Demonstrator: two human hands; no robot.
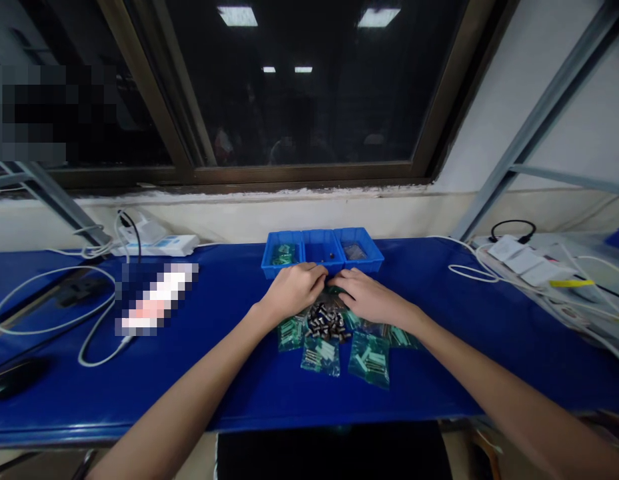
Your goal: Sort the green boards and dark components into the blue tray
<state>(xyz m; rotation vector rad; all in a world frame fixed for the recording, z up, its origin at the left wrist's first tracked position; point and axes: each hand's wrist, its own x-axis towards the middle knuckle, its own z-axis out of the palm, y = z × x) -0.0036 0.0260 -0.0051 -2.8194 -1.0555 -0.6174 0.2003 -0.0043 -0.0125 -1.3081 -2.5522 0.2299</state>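
Note:
My left hand (pixel 293 288) and my right hand (pixel 368 297) rest side by side on the blue table (pixel 224 373), just in front of three small blue bins (pixel 321 251). Both hands have their fingers curled down over a small green bag (pixel 333 291) between them; whether they grip it is hidden. Below the hands lies a heap of small dark metal parts (pixel 327 321). Several clear green bags (pixel 369 359) of parts lie around that heap. The left bin holds green bags (pixel 283 253).
A white power strip (pixel 157 244) with white cables (pixel 49 300) sits at the back left. More white cables and labels (pixel 519 263) lie at the right. A dark window and wall stand behind the table. A dark object (pixel 14 377) lies at the front left.

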